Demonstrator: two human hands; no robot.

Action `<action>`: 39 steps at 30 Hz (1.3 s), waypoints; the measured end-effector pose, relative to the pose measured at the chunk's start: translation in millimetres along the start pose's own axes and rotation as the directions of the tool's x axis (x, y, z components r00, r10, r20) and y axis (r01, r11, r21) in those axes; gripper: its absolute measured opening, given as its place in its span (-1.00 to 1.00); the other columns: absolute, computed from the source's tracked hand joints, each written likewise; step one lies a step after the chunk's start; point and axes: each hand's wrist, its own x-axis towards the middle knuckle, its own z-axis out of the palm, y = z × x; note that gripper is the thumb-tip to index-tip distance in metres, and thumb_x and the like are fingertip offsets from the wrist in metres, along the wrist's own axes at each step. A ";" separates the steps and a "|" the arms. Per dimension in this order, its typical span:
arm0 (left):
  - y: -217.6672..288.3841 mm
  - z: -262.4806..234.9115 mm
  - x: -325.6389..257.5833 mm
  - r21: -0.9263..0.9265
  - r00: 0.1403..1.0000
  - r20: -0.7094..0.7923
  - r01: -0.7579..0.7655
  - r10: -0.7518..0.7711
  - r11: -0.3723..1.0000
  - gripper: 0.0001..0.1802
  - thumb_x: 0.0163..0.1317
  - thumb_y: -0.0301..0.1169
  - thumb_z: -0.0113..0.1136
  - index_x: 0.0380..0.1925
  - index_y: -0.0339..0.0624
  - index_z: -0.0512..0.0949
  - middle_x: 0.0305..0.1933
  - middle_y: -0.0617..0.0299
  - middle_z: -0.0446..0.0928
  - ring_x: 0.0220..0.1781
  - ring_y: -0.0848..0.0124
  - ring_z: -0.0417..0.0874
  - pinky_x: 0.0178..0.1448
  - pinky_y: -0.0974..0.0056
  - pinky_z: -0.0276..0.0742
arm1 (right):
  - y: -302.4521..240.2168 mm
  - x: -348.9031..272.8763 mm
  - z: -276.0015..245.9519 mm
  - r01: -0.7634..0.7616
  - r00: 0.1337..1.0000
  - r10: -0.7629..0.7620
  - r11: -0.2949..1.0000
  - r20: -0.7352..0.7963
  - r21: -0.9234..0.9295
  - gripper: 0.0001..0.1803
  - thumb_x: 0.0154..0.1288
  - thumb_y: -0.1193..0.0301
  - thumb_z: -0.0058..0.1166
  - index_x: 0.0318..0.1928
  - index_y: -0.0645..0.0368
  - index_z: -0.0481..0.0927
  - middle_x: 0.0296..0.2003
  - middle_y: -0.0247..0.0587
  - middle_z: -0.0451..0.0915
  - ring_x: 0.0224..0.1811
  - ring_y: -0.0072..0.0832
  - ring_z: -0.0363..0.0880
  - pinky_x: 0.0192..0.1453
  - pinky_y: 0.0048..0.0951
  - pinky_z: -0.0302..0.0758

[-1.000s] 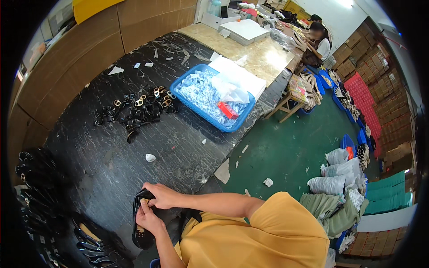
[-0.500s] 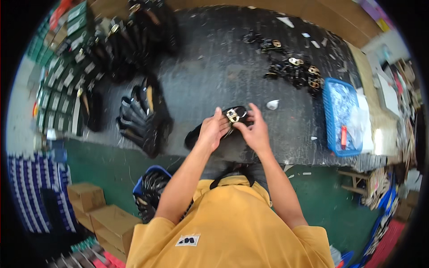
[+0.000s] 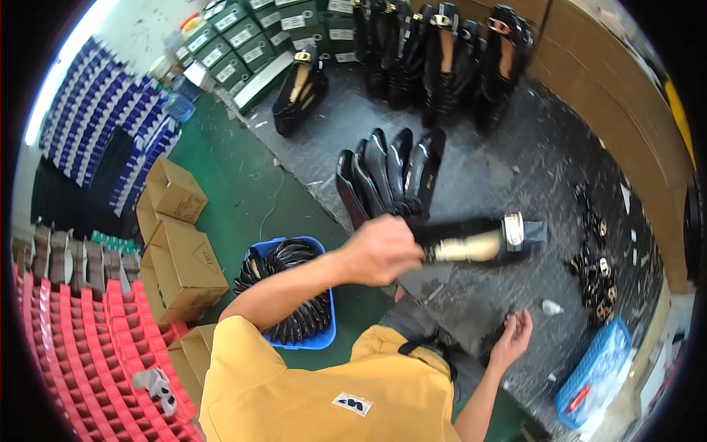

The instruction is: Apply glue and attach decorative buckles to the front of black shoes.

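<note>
My left hand (image 3: 383,250) is closed on the heel end of a black shoe (image 3: 471,247), blurred by motion, with a pale insole and a gold buckle (image 3: 513,232) near its toe. That shoe is above the table, just on the near side of a fanned row of glossy black shoes (image 3: 390,173). My right hand (image 3: 514,339) is off to the right, low by the table's near edge, its fingers loosely bent and apart, with nothing visible in them. A small white scrap (image 3: 551,307) lies to its right.
Buckled black shoes (image 3: 442,59) stand at the back beside stacked green boxes (image 3: 243,44). Dark buckle pieces (image 3: 596,276) and a blue basket (image 3: 595,376) are at the right. A blue tub (image 3: 331,324) of black shoes and cardboard boxes (image 3: 188,261) sit on the floor, left.
My view has turned left. The shoe, earlier between both hands, is now in my left hand alone and has moved left toward the row of shoes. My right hand has come off it.
</note>
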 end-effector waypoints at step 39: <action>-40.7 98.4 149.8 0.430 0.991 0.005 0.116 -0.130 0.895 -0.56 0.10 -0.46 0.32 0.04 -0.04 0.57 -0.12 0.02 0.64 -0.19 -0.10 0.73 -0.15 -0.08 0.67 | -31.5 31.1 -31.0 0.169 0.887 -0.339 0.871 -0.314 -0.461 -0.59 0.20 0.44 0.41 0.05 0.25 0.65 -0.03 -0.12 0.62 0.00 -0.30 0.59 0.10 -0.34 0.52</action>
